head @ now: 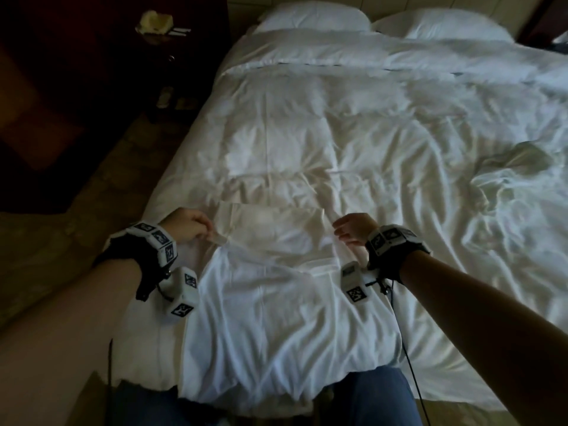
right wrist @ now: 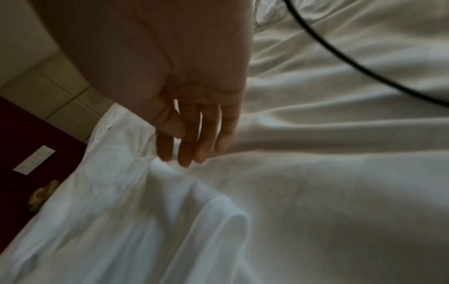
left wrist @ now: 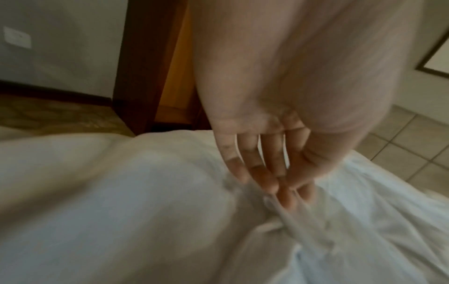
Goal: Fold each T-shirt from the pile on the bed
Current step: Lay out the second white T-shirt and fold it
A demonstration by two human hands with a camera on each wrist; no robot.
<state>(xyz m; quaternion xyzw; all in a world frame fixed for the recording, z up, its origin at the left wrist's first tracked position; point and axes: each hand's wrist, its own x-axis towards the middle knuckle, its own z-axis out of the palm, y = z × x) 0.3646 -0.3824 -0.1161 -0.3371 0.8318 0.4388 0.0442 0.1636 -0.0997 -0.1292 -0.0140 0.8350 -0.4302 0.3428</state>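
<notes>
A white T-shirt (head: 270, 309) lies spread on the white bed (head: 307, 133), near the front edge, its top part folded over. My left hand (head: 206, 233) pinches a fold of the shirt's cloth at its left side; in the left wrist view the cloth (left wrist: 291, 217) runs out from between thumb and fingertips (left wrist: 269, 184). My right hand (head: 344, 233) is at the shirt's right side. In the right wrist view its fingers (right wrist: 187, 151) are straight, tips touching the shirt (right wrist: 121, 221), with nothing gripped.
Crumpled white cloth (head: 510, 176) lies on the bed's right side. Two pillows (head: 313, 16) sit at the head. A dark nightstand (head: 166, 35) stands left of the bed. A black cable (head: 408, 364) hangs from my right wrist. My legs in jeans (head: 378, 398) meet the bed's front edge.
</notes>
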